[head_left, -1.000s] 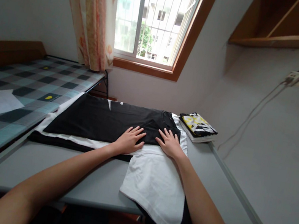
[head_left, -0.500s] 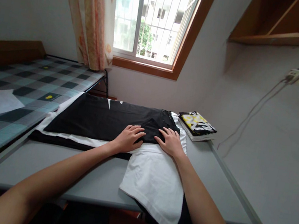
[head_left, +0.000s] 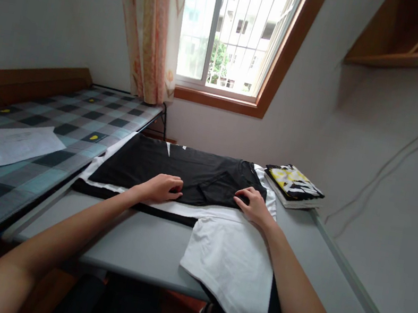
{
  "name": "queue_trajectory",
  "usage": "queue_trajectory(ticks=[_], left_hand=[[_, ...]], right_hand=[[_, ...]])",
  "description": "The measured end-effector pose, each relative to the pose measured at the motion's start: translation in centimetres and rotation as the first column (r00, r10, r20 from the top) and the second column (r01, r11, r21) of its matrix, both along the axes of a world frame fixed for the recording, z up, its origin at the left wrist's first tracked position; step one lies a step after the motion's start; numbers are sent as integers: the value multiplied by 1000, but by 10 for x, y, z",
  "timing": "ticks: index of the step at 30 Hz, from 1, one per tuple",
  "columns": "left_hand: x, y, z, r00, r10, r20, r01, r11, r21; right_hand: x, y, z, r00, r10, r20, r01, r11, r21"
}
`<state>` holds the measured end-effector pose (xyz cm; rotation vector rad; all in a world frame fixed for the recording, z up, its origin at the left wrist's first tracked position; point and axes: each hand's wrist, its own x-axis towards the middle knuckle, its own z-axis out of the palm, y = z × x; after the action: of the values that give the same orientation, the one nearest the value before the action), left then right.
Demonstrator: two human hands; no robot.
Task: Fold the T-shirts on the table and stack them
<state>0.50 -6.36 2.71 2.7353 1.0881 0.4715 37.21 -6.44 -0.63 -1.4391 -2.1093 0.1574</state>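
A black T-shirt (head_left: 194,167) lies folded on top of a white T-shirt (head_left: 230,263), whose sleeve spreads toward me and hangs over the table's near edge. Dark cloth (head_left: 106,191) shows beneath the white one. At the near edge of the black T-shirt, my left hand (head_left: 160,188) has its fingers curled in, closed on the cloth. My right hand (head_left: 253,205) is curled on the same T-shirt by its collar end, thumb and fingers bent around the fabric. The fingertips' exact grip is partly hidden.
The clothes lie on a grey table (head_left: 128,245). A folded stack of yellow, black and white cloth (head_left: 293,185) sits at the back right. On the left is a bed with a checked cover (head_left: 114,121) and papers (head_left: 29,143). A window (head_left: 239,32) and a curtain (head_left: 154,28) are behind.
My left hand has slid left along the black T-shirt, away from my right hand. Both hands went from spread fingers to curled ones. The view has turned a little to the left.
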Motion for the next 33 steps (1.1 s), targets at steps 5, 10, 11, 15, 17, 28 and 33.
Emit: queue_trajectory(ticks=[5, 10, 11, 15, 17, 28, 33], left_hand=[[-11, -6, 0, 994, 46, 101, -41, 998, -48], [-22, -6, 3, 992, 52, 113, -43, 995, -85], [-24, -6, 3, 994, 43, 102, -35, 996, -79], [-27, -7, 5, 998, 22, 57, -19, 998, -56], [-26, -9, 7, 999, 17, 41, -15, 998, -61], [-24, -12, 9, 1000, 31, 1, -31, 999, -42], [-23, -12, 7, 1000, 12, 20, -12, 1000, -12]], right_hand=[[1, 1, -2, 1000, -4, -7, 4, 1000, -9], [1, 1, -3, 1000, -7, -12, 7, 1000, -8], [1, 1, -3, 1000, -7, -13, 7, 1000, -8], [0, 0, -2, 1000, -5, -15, 5, 1000, -8], [0, -1, -2, 1000, -5, -15, 5, 1000, -9], [0, -2, 1, 1000, 7, 10, -7, 1000, -9], [-4, -6, 5, 998, 18, 61, -18, 1000, 5]])
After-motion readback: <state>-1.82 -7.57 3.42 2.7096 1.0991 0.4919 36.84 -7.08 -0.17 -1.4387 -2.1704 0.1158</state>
